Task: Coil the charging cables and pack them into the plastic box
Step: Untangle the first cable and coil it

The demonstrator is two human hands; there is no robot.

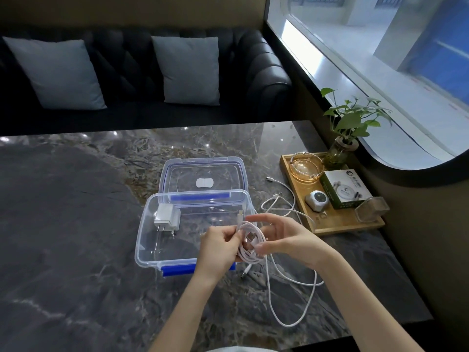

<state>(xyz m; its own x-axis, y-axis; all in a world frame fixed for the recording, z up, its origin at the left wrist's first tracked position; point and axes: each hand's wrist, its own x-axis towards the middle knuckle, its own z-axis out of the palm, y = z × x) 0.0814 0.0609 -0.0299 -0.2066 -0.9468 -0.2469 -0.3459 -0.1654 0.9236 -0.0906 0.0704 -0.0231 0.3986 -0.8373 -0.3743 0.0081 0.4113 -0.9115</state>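
White cable in upright oval loops, plug end pointing up above the fingers, pinched by left hand, right hand curled round it, over clear box.

Daylit from the right, dim on the left

Bright daylight pours through the window, which is overexposed (nearly white in places), and leaves small glints on the glossy marble table. The sofa sits in deep shadow. Wide-angle distortion bends the edges, and the whole frame looks slightly soft.
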